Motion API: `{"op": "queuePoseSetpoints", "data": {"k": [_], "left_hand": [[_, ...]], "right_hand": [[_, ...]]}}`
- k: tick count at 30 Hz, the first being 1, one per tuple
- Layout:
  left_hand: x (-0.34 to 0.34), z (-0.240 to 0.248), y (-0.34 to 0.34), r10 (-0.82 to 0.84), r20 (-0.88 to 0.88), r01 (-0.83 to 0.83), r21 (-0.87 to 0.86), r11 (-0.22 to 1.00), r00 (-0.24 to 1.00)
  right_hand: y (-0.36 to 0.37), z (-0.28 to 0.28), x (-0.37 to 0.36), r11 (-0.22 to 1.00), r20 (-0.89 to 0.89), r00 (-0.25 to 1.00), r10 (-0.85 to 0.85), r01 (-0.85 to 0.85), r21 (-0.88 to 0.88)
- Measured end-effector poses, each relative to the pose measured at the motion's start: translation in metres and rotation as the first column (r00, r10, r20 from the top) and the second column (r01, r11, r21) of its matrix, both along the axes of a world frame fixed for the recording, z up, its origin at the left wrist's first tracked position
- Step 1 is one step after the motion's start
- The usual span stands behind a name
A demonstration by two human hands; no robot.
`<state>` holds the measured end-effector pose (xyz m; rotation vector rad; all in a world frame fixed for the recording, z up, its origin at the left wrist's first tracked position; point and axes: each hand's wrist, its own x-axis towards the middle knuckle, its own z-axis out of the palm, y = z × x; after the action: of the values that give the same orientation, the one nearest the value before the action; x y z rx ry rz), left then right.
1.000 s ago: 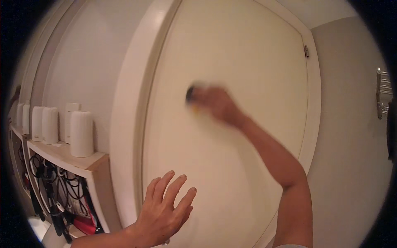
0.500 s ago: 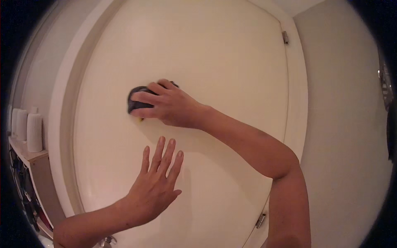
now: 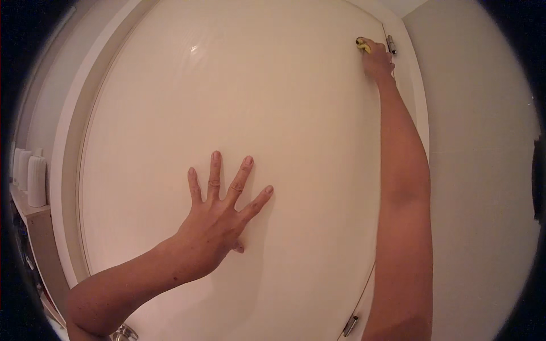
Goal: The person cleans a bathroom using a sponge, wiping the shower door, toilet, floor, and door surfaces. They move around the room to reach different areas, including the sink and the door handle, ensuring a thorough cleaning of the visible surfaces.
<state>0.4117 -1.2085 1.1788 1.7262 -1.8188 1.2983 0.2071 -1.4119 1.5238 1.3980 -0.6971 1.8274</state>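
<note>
A pale cream door (image 3: 284, 238) fills most of the view. My right hand (image 3: 378, 61) reaches up to its top right corner, beside the upper hinge. Its fingers are closed around a yellow-and-dark cloth (image 3: 363, 45) against the door; most of the cloth is hidden by the hand. Lower and left of centre, my left hand (image 3: 216, 219) lies with fingers spread against the door's surface and holds nothing.
Metal hinges, upper (image 3: 391, 45) and lower (image 3: 350, 325), sit on the door's right edge. A door knob (image 3: 125, 332) shows at bottom left. White bottles (image 3: 37, 181) stand on a shelf unit (image 3: 42, 230) at the left. A grey wall (image 3: 483, 170) runs along the right.
My right hand has moved with the cloth from left of centre up to the top right corner, the arm straightening. My left hand has shifted slightly up, its fingers spreading wider.
</note>
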Motion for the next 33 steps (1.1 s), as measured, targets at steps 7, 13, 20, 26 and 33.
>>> {"op": "queuePoseSetpoints", "data": {"k": [7,13,20,26,33], "left_hand": [[-0.003,-0.001,0.0,0.055,0.0,-0.055,0.005,0.998,0.998],[-0.018,0.003,0.008,0.073,0.063,-0.073,-0.002,0.997,0.995],[-0.015,0.002,0.004,0.009,0.01,-0.009,-0.024,1.0,1.0],[0.017,0.002,-0.009,0.054,0.008,-0.053,-0.101,0.994,0.999],[-0.005,0.011,-0.005,0.107,0.065,-0.098,-0.12,0.988,0.992]], "right_hand": [[0.0,-0.172,0.024,0.876,-0.59,0.802,0.095,-0.349,-0.333],[0.015,-0.1,-0.047,0.939,-0.553,0.819,-0.151,-0.056,-0.34],[-0.015,-0.01,-0.147,0.842,-0.393,0.77,-0.503,0.538,-0.024],[0.007,-0.214,-0.099,0.7,-0.516,0.587,-0.624,0.714,-0.034],[0.05,-0.359,-0.126,0.746,-0.822,0.473,-0.317,0.659,0.092]]}}
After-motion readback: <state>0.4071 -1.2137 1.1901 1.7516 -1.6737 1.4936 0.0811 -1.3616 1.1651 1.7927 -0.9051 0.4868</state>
